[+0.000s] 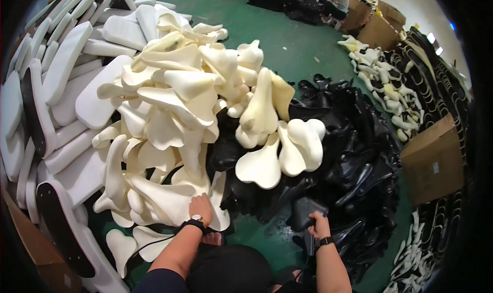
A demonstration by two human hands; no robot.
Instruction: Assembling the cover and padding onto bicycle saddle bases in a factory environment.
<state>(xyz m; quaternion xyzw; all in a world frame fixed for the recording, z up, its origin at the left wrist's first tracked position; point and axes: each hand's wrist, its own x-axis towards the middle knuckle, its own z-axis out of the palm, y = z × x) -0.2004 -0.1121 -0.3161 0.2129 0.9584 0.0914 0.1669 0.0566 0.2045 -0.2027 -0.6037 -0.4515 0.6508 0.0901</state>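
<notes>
A heap of cream foam saddle pads (174, 93) spreads left of centre. Its near edge meets my left hand (200, 210), whose fingers close on a cream saddle pad (167, 194) lying in the heap. My right hand (320, 226) grips a dark saddle shell (304, 212) by its narrower end, over the green floor. Black saddle shells (344, 159) lie piled to the right of it. A few cream pads (262, 164) rest on top of the black pile. Next to my left forearm, two more cream pads (121, 248) are on the floor.
White padded boards (102, 82), some with black faces, are stacked at the left. A cardboard box (434, 158) stands at the right, near rows of black curved parts (418, 67) and more cream pieces (385, 85). A person (336, 4) sits at the far back by dark bags.
</notes>
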